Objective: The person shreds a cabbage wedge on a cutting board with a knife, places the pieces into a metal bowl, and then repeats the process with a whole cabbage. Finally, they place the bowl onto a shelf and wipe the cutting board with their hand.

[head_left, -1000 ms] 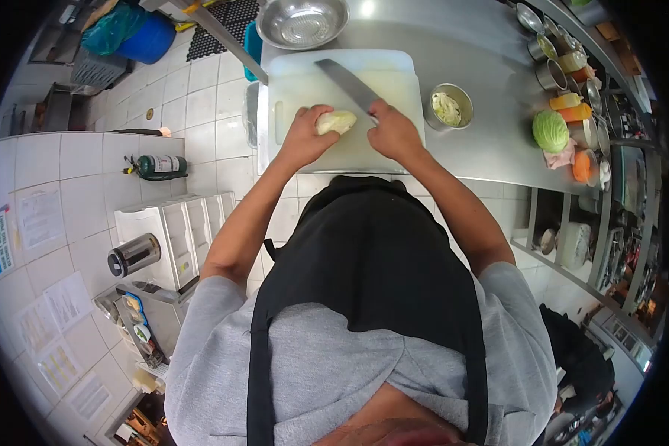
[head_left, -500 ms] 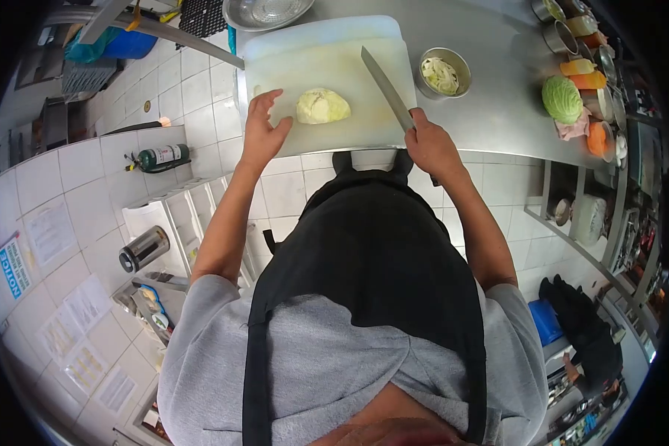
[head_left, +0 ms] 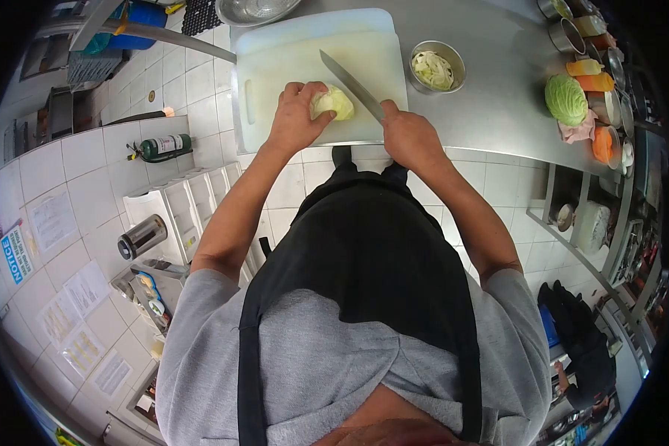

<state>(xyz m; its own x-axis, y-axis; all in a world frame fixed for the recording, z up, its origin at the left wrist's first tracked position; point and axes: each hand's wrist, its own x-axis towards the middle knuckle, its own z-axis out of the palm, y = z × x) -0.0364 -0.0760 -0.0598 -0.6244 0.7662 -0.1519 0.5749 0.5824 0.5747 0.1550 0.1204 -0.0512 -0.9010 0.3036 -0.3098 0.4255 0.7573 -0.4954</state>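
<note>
Steel counter point(head_left: 490, 111) carries a white cutting board point(head_left: 290, 52), where near its front edge the left hand point(head_left: 296, 119) cups the cabbage piece point(head_left: 333, 102) and should keep fingertips tucked as the right hand point(head_left: 409, 137), fist-closed, works the knife point(head_left: 349, 83) down steadily.

The person is wearing a grey short-sleeved T-shirt point(head_left: 327, 372) under a black apron point(head_left: 372, 260), whose narrow black straps are running over both shoulders. Both forearms are showing bare below the sleeves.

The word "NOTICE" reads on a blue sign point(head_left: 18, 255) on the tiled wall point(head_left: 82, 160); nothing else is legible.
</note>
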